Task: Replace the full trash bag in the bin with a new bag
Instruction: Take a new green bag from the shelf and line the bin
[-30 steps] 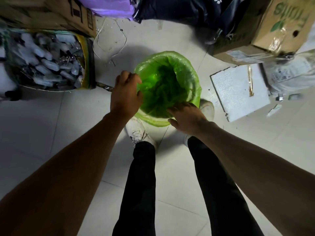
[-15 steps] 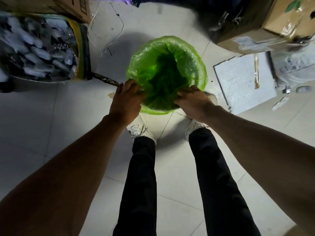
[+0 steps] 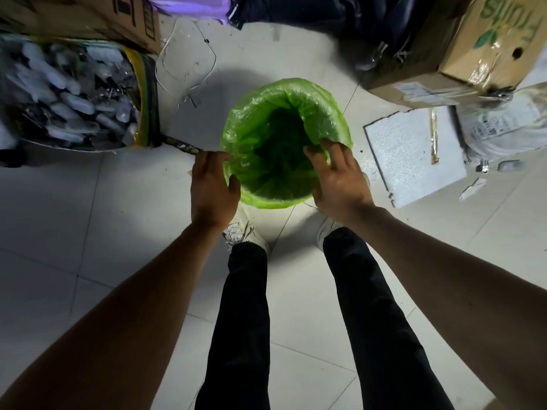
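Note:
A round bin stands on the tiled floor just ahead of my feet, lined with a translucent green bag whose edge is folded over the rim. The bag looks empty and dark inside. My left hand rests against the bin's near-left rim, thumb at the folded edge, fingers loosely curved. My right hand is at the near-right rim, fingers spread, with two fingertips pinching the green bag's edge there.
A box of plastic bottles sits at the left, cardboard boxes and a white foam panel at the right. Dark bags lie behind the bin. A loose wire trails on the floor. My shoes touch the bin's base.
Both hands have slid along the rim: the left from the far-left side down to the near-left, the right from the near edge up to the near-right, where its fingers have spread.

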